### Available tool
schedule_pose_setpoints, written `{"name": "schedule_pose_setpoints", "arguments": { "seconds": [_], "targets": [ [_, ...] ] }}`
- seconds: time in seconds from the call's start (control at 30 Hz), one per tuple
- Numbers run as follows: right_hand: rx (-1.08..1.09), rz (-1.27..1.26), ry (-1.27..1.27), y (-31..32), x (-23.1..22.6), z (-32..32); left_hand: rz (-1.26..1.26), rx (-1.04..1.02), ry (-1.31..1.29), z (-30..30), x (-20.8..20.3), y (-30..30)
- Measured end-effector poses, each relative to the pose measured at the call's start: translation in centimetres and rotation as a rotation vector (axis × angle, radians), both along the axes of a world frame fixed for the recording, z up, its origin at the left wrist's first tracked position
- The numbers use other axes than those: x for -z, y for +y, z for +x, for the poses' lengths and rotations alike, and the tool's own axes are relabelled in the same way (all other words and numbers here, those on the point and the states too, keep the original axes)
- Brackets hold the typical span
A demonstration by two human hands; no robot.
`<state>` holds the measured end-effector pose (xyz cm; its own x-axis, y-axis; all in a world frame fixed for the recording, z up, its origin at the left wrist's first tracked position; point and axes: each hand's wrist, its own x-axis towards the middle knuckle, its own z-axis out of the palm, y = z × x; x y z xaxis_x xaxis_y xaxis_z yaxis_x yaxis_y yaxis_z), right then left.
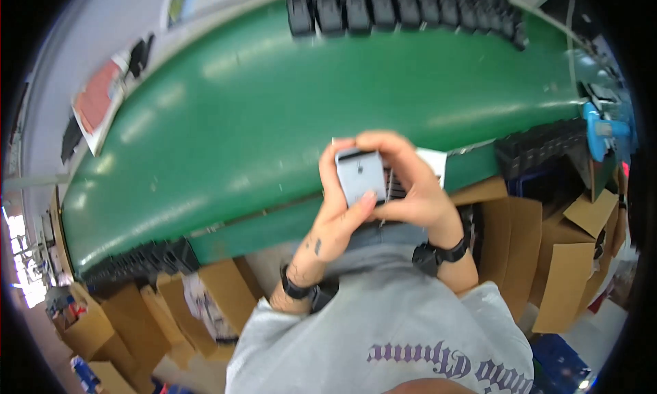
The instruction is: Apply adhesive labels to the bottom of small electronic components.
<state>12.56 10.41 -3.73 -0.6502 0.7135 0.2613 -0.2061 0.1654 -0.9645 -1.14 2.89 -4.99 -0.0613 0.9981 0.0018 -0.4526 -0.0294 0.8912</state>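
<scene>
Between my two hands, close to my chest, is a small pale grey, box-like device [361, 177] with rounded corners, a dark strip along its far end and a small dark mark on its face. My left hand [334, 206] is wrapped round its left side, the thumb lying across the near part of the face. Curled about the far right corner and the near right side are the fingers and thumb of my right hand [415, 189]. A white sheet or card [432, 165] with dark stripes shows partly behind the right hand; I cannot tell whether that hand touches it.
A long green-topped table [274, 107] spans the view. Black holders stand in a row [397, 11] at the far side, with more at the near left [140, 263] and right [540, 148]. Open cardboard boxes [510, 243] flank me. A blue device [602, 130] sits far right.
</scene>
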Motion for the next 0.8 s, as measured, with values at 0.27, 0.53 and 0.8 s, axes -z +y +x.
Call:
{"name": "schedule_pose_setpoints", "arguments": {
  "seconds": [0.27, 0.53, 0.8],
  "targets": [
    [0.128, -0.24, 0.123, 0.2, -2.4, 0.9, 0.085, 0.106, -0.159, 0.9, 0.3, -0.6],
    [0.515, 0.928, -0.524, 14.1, -17.0, -1.1, 0.324, 0.048, 0.644, 0.6, -1.8, -0.6],
    [0.665, 0.994, -1.065, 35.8, -13.7, -6.3, 0.176, -0.031, 0.393, 0.1, -1.0, 1.2]
  ]
}}
